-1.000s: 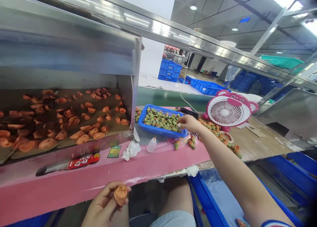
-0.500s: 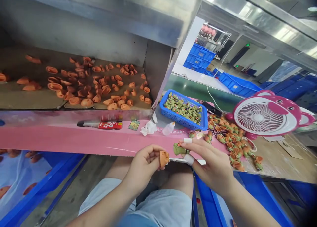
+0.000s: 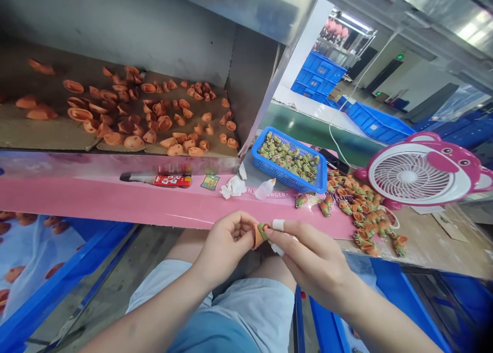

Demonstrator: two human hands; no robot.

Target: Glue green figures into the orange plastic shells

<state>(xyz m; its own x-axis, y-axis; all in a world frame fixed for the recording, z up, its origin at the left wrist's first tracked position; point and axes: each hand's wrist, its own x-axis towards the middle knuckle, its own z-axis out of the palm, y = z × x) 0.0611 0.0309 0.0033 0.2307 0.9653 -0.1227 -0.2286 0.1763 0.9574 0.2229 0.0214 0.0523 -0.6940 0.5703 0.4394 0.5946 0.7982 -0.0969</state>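
My left hand (image 3: 227, 245) pinches an orange cup-shaped shell piece (image 3: 257, 237) above my lap. Against its opening sits a small green figure piece (image 3: 262, 231), which my right hand (image 3: 308, 253) grips between thumb and fingers. White tape wraps some fingertips of the right hand. How deep the green piece sits in the shell is hidden by my fingers. Beyond the hands, a blue basket (image 3: 287, 174) holds many similar green pieces. To the right lies a pile of joined orange-and-green pieces (image 3: 362, 209).
Loose orange shells (image 3: 134, 122) lie on cardboard inside a metal-framed booth at left. A small squeeze bottle (image 3: 265, 189), crumpled tissue (image 3: 233, 187) and a red-labelled tool (image 3: 172, 180) rest on the pink table edge. A pink-and-white fan (image 3: 412, 176) stands at right.
My right hand has moved left and brought the green piece against the orange shell in my left hand. The view has shifted slightly.
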